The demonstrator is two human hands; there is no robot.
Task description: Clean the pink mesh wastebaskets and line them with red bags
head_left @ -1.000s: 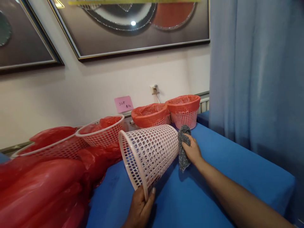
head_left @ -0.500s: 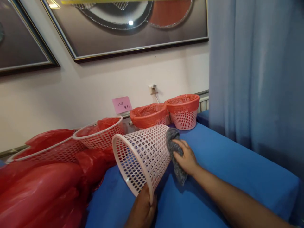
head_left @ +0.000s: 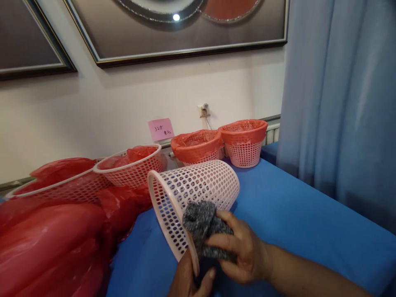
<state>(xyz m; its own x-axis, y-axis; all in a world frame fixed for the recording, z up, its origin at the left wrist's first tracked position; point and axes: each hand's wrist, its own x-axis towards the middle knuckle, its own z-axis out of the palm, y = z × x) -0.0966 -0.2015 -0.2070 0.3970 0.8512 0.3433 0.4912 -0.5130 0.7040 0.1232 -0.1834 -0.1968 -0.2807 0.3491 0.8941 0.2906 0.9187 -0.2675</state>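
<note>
A white perforated plastic wastebasket (head_left: 213, 181) lies tilted on its side above the blue surface, its mouth facing left and toward me. My left hand (head_left: 190, 276) grips the lower part of its rim, thumb outside. In my right hand (head_left: 239, 251) is a bunched grey cloth (head_left: 202, 225), pressed against the basket's outer side close to the rim. The fingers are curled round the cloth, and part of the basket wall is hidden behind it.
Red plastic bags (head_left: 55, 243) heap at the left. Behind stand a basket (head_left: 133, 169) with red plastic inside and two lined baskets, one front (head_left: 198, 146), one right (head_left: 244, 150). A pink note (head_left: 161, 129) is on the wall; a blue curtain (head_left: 337, 103) hangs right.
My right hand has brought the cloth from the basket's far base end toward the rim, nearer my left hand. The left hand keeps its hold; its thumb now shows.
</note>
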